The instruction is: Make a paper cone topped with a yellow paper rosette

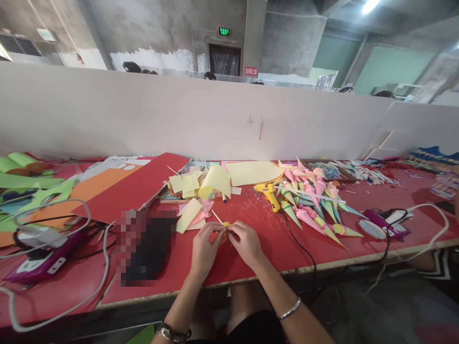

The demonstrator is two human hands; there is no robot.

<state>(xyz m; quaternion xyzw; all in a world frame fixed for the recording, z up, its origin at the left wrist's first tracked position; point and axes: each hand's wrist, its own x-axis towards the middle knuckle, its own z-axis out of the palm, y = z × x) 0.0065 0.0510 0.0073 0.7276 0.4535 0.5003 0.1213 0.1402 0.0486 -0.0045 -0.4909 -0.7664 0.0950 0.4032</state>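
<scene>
My left hand point(204, 246) and my right hand point(245, 241) meet over the red table point(272, 248), fingers pinched together on a small yellow paper piece point(226, 224) wound on a thin wooden stick point(217, 217). The stick slants up and to the left from between my fingertips. Just behind my hands lie loose yellow and pink paper cut-outs point(191, 212).
A yellow glue gun point(268, 193) lies behind my right hand, its black cord running off the table edge. A heap of pink, green and yellow paper cones point(315, 203) sits at right. Coloured sheets point(118, 186), cables and a purple device point(39, 265) lie at left. A beige partition point(215, 114) backs the table.
</scene>
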